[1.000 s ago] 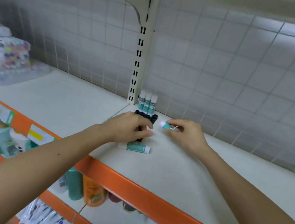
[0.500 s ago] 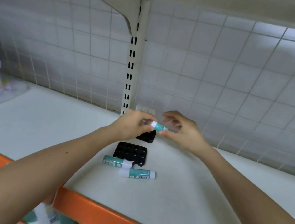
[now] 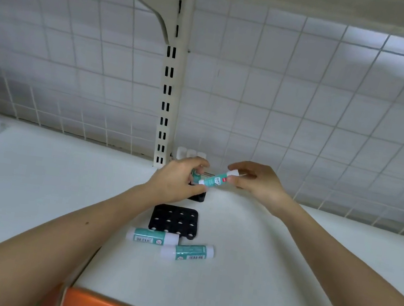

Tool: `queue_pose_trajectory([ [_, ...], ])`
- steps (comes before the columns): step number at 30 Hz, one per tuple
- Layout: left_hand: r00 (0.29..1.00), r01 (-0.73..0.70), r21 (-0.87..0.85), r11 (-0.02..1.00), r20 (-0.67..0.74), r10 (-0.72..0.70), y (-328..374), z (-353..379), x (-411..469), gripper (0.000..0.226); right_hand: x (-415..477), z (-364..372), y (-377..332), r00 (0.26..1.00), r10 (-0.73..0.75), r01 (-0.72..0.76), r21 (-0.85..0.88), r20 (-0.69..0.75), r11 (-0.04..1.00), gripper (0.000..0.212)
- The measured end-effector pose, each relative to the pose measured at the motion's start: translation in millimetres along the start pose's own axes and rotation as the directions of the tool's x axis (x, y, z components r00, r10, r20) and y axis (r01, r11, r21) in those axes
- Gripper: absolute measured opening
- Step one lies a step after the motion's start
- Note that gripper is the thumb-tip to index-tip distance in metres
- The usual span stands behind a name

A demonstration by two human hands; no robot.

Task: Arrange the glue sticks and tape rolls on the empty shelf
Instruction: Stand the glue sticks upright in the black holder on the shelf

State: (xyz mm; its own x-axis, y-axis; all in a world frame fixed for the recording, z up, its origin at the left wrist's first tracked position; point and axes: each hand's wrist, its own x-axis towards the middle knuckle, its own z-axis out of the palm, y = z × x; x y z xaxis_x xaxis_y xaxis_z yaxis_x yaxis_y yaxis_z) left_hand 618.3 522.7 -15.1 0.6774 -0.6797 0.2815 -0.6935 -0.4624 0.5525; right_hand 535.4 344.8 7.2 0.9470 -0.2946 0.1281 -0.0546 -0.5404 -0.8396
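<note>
We are now holding one glue stick [image 3: 216,180] up between both hands, just above the back of the shelf [image 3: 28,190]. A second ago both hands were working low at the black holders. Our right hand [image 3: 256,186] is pinching the stick's white cap end with curled fingers, and our left hand [image 3: 177,179] is closing thumb and fingertips on its lower end. Something teal is also showing inside the left palm, but we cannot tell what it is. Since half a second ago little is shifting: the stick is only tilting a bit more. A loose stick [image 3: 152,236] and a second loose stick [image 3: 188,251] are lying just in front of the empty black holder [image 3: 175,220]. The white caps [image 3: 191,153] of standing sticks are peeking out behind our hands. We are probably readying this stick for a slot, with the loose ones waiting their turn.
</note>
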Motion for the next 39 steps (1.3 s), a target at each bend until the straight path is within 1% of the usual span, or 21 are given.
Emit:
queue_pose_trajectory([
  [2, 1.000, -0.001, 0.012, 1.000, 0.007, 0.001, 1, 4, 2, 0.042, 3, 0, -7, 1.000, -0.027, 0.027, -0.045, 0.007, 0.999, 0.018],
  [5, 1.000, -0.008, 0.047, 0.999, -0.001, 0.008, 3, 11, 7, 0.029, 6, 1, -13, 0.999, -0.040, 0.041, -0.047, 0.019, 0.998, 0.021],
  [7, 1.000, 0.013, 0.001, 1.000, 0.001, -0.013, 4, 13, 10, 0.028, 9, 3, -15, 0.999, -0.036, 0.036, -0.002, 0.008, 0.999, 0.024],
  [9, 0.999, 0.045, -0.065, 0.997, 0.003, -0.045, 5, 14, 11, 0.031, 12, 5, -16, 1.000, -0.012, 0.012, 0.090, -0.003, 0.996, 0.026],
  [11, 0.998, 0.060, -0.081, 0.995, 0.007, -0.060, 5, 14, 11, 0.033, 15, 6, -18, 1.000, 0.002, -0.001, 0.097, -0.018, 0.995, 0.026],
  [13, 0.999, 0.043, 0.001, 0.999, 0.024, -0.043, 1, 15, 7, 0.032, 18, 7, -20, 1.000, -0.002, 0.003, 0.019, -0.027, 1.000, 0.029],
  [15, 0.998, 0.020, 0.151, 0.988, 0.052, -0.029, -5, 14, 2, 0.032, 22, 10, -22, 0.999, -0.009, 0.008, -0.043, -0.032, 0.999, 0.031],
  [17, 0.994, -0.004, 0.272, 0.962, 0.106, -0.026, -11, 13, -2, 0.031, 26, 13, -24, 0.999, -0.016, 0.013, -0.085, -0.034, 0.996, 0.032],
  [19, 0.985, -0.045, 0.333, 0.942, 0.173, -0.014, -15, 12, -4, 0.031, 29, 17, -26, 0.998, -0.046, 0.040, -0.143, -0.040, 0.989, 0.033],
  [22, 0.978, -0.056, 0.337, 0.940, 0.210, -0.017, -16, 12, -6, 0.031, 32, 25, -28, 0.995, -0.096, 0.086, -0.231, -0.033, 0.969, 0.034],
  [25, 0.976, -0.059, 0.332, 0.942, 0.216, -0.015, -16, 11, -7, 0.033, 34, 31, -28, 0.994, -0.106, 0.095, -0.262, -0.028, 0.960, 0.035],
  [31, 0.972, -0.043, 0.276, 0.960, 0.234, -0.024, -18, 9, -9, 0.035, 36, 32, -28, 0.997, -0.080, 0.081, -0.310, 0.017, 0.947, 0.035],
  [39, 0.955, -0.077, 0.251, 0.965, 0.295, 0.000, -23, 6, -11, 0.035, 41, 40, -26, 0.997, -0.065, 0.050, -0.334, -0.034, 0.941, 0.033],
])
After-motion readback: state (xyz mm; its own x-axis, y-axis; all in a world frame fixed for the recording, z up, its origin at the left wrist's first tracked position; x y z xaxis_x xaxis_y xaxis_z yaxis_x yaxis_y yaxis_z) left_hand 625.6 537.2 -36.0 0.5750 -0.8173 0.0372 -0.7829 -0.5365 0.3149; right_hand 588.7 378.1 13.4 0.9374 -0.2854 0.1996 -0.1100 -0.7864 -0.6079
